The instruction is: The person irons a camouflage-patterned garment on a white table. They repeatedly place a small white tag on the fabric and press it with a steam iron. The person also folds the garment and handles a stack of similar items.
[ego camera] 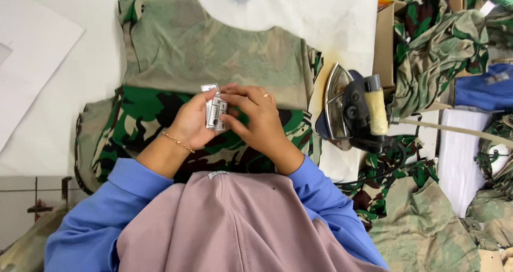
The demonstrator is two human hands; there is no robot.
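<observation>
My left hand (191, 123) and my right hand (258, 119) meet above a camouflage garment (214, 53) spread on the white table (64, 90). Together they hold a small stack of white printed labels (215, 111). The left hand cups the stack from the side; the right hand's fingers pinch its top and front. A thin bracelet circles my left wrist and a ring sits on a right finger. The garment's upper part shows its pale inner side, the lower part its green patterned side.
An electric iron (352, 109) stands on its heel right of the garment, its cord running off right. Piles of camouflage cloth (438, 42) fill the right side, with a cardboard box (383, 42) and a blue cloth (483, 90). White paper (26, 53) lies at left.
</observation>
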